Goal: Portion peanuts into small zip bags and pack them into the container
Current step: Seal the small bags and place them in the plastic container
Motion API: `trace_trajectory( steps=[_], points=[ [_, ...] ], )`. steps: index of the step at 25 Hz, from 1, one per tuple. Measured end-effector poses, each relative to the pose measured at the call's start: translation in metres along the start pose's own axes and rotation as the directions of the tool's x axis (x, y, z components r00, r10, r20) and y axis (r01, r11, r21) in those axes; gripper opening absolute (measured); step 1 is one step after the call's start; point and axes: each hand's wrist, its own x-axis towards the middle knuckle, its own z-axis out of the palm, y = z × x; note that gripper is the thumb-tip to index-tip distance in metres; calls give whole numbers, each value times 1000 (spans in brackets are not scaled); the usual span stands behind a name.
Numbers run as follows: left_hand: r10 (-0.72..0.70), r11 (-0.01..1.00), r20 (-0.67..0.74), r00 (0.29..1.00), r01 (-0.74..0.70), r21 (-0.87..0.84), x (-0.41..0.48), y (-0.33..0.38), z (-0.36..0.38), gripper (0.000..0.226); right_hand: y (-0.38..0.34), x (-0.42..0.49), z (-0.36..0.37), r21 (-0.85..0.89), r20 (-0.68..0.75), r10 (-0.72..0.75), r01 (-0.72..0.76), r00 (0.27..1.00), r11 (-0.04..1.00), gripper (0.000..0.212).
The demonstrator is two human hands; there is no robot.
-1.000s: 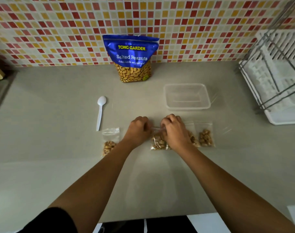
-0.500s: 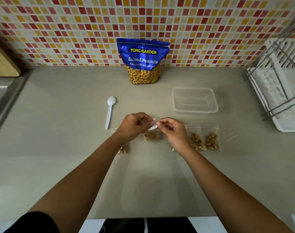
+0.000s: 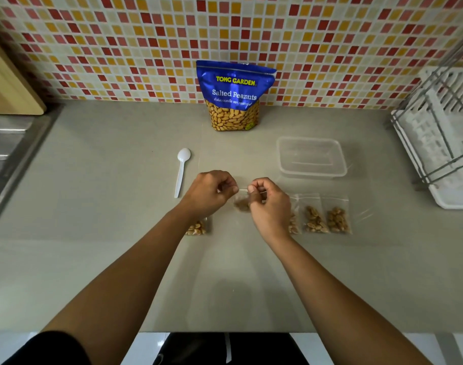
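Note:
My left hand (image 3: 211,193) and my right hand (image 3: 268,204) pinch the top strip of a small zip bag of peanuts (image 3: 241,204), held just above the counter between them. Another filled bag (image 3: 197,227) lies under my left wrist. To the right, three filled bags lie in a row: one partly hidden by my right hand (image 3: 293,223), a middle one (image 3: 314,218) and the outermost (image 3: 337,218). The clear plastic container (image 3: 311,158) stands behind them with nothing in it. A blue Salted Peanuts pouch (image 3: 234,97) stands against the tiled wall.
A white plastic spoon (image 3: 182,171) lies left of my left hand. A white dish rack with metal bars (image 3: 441,138) fills the right side. A steel sink edge (image 3: 11,154) and a wooden board (image 3: 9,83) are at the left.
Both hands lifted a peanut bag off the counter and now pinch its top strip. The view shifted, so the sink and board at the left show more.

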Motion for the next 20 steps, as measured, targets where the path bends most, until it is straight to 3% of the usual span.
trace_trajectory(
  steps=[5, 7, 8, 10, 13, 16, 18, 20],
  points=[
    [-57, 998, 21, 998, 57, 15, -11, -15, -13, 10, -5, -8, 3, -7, 25, -7, 7, 1000, 1000, 12],
    [-139, 988, -6, 990, 138, -76, -18, -20, -13, 9, -7, -10, 7, 27, 52, 41, -42, 998, 999, 13],
    [-207, 958, 1, 978, 202, -202, -22, -22, -12, 9, -7, -10, 9, 92, 89, 84, -92, 992, 991, 13],
    [-330, 792, 114, 937, 341, -506, -34, -27, -11, 17, -8, -8, 16, 286, 188, 183, -232, 965, 930, 11],
    [-414, 627, 242, 877, 468, -623, -55, -34, -2, 26, -4, -5, 27, 439, 287, 310, -412, 906, 798, 10],
    [-585, 608, 109, 804, 524, -597, -68, -38, 12, 21, 9, -3, 39, 287, 243, 274, -339, 930, 896, 11],
    [-626, 694, -17, 779, 548, -467, -72, -43, 21, 20, 17, -1, 48, 93, 217, 175, -198, 960, 976, 7],
    [-593, 784, -86, 800, 550, -288, -71, -43, 24, 16, 20, 2, 54, -52, 252, 141, -133, 957, 990, 11]
  ],
)
